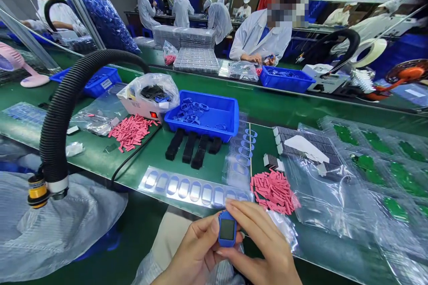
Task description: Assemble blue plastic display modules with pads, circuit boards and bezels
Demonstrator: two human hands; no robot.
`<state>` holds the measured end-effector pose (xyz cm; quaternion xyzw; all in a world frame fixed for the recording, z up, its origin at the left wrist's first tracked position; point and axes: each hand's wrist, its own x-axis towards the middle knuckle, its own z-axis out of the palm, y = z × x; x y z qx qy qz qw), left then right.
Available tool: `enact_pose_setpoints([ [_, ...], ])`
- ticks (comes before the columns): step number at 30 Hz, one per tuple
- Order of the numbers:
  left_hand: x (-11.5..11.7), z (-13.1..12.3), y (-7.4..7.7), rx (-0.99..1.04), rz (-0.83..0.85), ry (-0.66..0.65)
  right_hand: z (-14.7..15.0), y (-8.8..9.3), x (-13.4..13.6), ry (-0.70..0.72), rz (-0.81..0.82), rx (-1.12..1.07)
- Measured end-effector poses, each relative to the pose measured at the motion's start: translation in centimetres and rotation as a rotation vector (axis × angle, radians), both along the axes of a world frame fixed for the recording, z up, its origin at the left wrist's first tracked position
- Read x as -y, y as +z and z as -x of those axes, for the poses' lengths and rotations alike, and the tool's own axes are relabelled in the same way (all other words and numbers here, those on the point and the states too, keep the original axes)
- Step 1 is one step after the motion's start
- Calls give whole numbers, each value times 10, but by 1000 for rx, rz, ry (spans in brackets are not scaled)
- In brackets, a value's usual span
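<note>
A small blue smartwatch body (227, 229) with a dark rectangular screen stands upright at the bottom centre. My left hand (194, 254) pinches its left side, and my right hand (257, 240) grips its right side. Just beyond my fingers lies a clear sheet of oval-recessed film pieces (192, 189). A pile of pink foam strips (274, 191) sits close to my right hand. Farther off are black bar-shaped parts (190, 149) and a blue plastic tray (203, 116) holding blue loops.
A black corrugated extraction hose (56, 120) arches over the green workbench (140, 173) at left. A white box with a red switch (140, 107) stands beyond. Plastic bags of green-marked parts (371, 173) cover the right. A co-worker in a white coat (261, 38) sits across a conveyor.
</note>
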<state>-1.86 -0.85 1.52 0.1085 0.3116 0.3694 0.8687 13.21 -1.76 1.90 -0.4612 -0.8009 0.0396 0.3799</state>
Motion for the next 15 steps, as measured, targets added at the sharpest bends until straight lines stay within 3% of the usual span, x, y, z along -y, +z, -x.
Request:
enact_pose_setpoints([
  [4, -2, 14, -4, -65, 60, 89, -1, -15, -1, -59, -23, 76],
  [9, -6, 37, -14, -183, 120, 240, -13, -48, 0, -194, -28, 317],
  [12, -6, 42, -22, -203, 129, 260, -16, -63, 1, -201, -62, 414],
  [15, -7, 41, -24, -217, 106, 243, -15, -67, 2, -195, -82, 367],
])
